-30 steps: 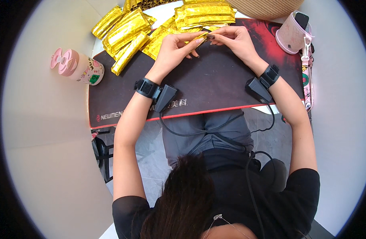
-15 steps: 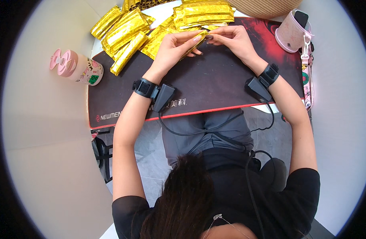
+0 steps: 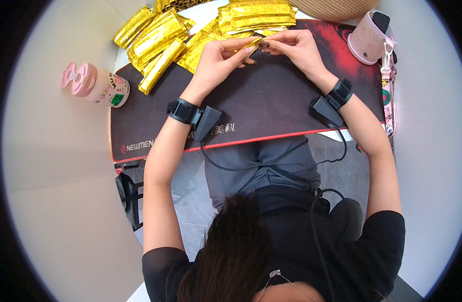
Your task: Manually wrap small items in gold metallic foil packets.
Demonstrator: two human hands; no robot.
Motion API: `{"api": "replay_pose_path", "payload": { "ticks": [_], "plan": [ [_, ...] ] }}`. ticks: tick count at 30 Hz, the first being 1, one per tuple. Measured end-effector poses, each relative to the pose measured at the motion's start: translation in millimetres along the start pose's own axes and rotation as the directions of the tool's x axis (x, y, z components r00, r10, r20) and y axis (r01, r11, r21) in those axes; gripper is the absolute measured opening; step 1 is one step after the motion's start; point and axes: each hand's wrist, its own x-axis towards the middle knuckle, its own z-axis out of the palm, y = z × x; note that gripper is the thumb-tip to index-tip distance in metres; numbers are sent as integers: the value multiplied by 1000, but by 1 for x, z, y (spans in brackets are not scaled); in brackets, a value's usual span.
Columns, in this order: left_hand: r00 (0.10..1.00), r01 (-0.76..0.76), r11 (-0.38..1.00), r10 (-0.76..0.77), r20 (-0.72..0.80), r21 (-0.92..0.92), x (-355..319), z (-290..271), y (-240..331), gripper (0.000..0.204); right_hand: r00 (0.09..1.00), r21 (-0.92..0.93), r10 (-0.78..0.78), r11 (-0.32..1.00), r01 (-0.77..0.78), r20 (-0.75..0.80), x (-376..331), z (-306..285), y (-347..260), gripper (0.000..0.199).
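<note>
A pink lidded drinking bottle (image 3: 92, 86) lies on its side on the pale tabletop at the far left, just off the edge of a dark desk mat (image 3: 271, 108) with a red border; what it holds cannot be seen. Next along, loose gold foil sachets (image 3: 153, 43) are heaped across the mat's far left corner, some overlapping, some spilling onto the table beyond. A tidier stack of gold sachets (image 3: 256, 14) sits at the mat's far edge, just behind the hands.

At centre, a seated person in a black top works over the mat with both arms stretched forward. The left hand (image 3: 218, 58) is closed around one end of a single gold sachet (image 3: 252, 44), its fingers curled and pinching the foil. The right hand (image 3: 294, 50) meets it from the other side, fingertips pressed to the same sachet, which is lifted slightly above the mat, in front of the stack. Each wrist wears a black strap with a small black box, cables trailing back toward the person's lap.

A woven basket's rim (image 3: 331, 7) shows at the top edge; its inside is out of view. At the far right, a pale pink cup-like holder (image 3: 366, 40) stands on the mat's corner with a dark phone-like slab (image 3: 380, 21) upright inside it.
</note>
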Motion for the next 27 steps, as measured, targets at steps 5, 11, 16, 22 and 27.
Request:
{"api": "replay_pose_path", "payload": {
  "ticks": [5, 11, 16, 22, 27],
  "plan": [
    [1000, 9, 1000, -9, 0, 2, 0, 0, 2, 34, 994, 66, 104, 992, -105, 20, -1, 2, -4, 20],
    [1000, -5, 999, 5, 20, -36, -1, 2, 3, 34, 995, 157, 98, 983, -95, -7, -1, 2, 0, 20],
    [999, 3, 1000, -2, 34, -28, 0, 3, 2, 34, 996, 106, 86, 991, -83, -20, -1, 2, 0, 19],
    [999, 13, 999, -15, 50, 50, 0, 0, -1, 33, 999, -35, 33, 999, -33, -21, -1, 2, -2, 15],
    [993, 109, 987, -114, 32, 117, 0, 0, 9, 32, 997, -148, -8, 989, -3, -76, 1, -1, 4, 13]
  ]
}}
